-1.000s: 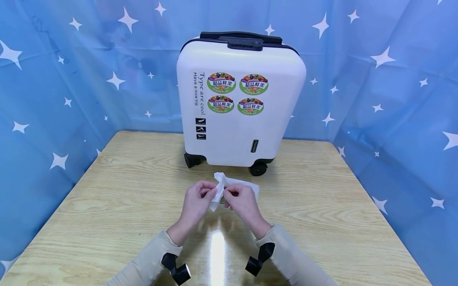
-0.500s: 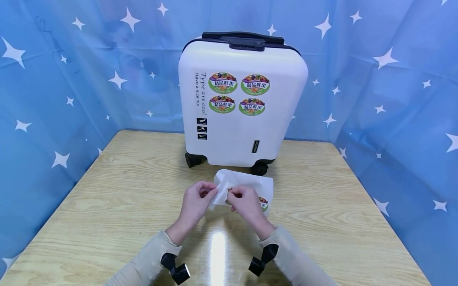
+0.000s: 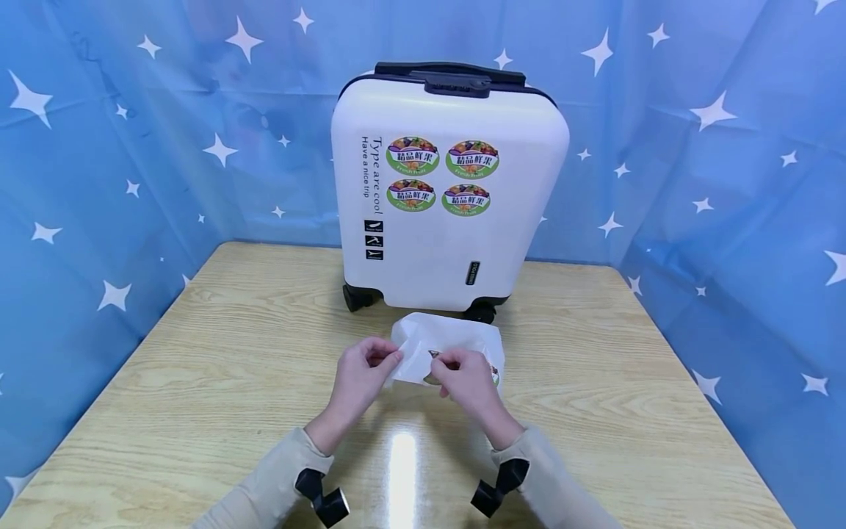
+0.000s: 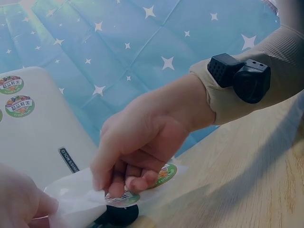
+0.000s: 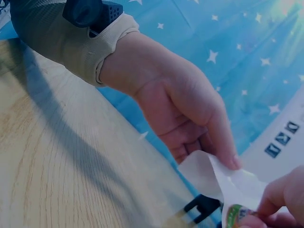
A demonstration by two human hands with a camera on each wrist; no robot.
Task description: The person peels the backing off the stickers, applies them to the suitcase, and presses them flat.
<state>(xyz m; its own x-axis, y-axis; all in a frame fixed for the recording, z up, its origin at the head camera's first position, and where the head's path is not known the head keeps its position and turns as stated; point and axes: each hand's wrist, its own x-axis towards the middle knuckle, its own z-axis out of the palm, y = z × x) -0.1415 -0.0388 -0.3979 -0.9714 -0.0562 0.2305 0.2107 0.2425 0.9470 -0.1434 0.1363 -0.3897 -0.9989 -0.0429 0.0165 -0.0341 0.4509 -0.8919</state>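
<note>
My left hand pinches the left edge of a white sticker backing sheet between thumb and fingers. Over the sheet, my right hand pinches an oval fruit sticker with green rim, its edge lifted and bent at the fingertips. Another fruit sticker lies on the sheet to the right, partly behind the right hand in the head view. The sheet is held up in front of a white suitcase, near its right wheel.
Upright at the back of the wooden table, the suitcase bears several oval fruit stickers in two rows, printed lettering and a black handle. A blue curtain with white stars surrounds the table. Both sleeves carry black wrist cameras.
The sheet, crumpled up between the hands a second ago, has opened out flatter and rightward. My right hand has drawn a little to the right, gripping the sticker; the left hand stays nearly still.
</note>
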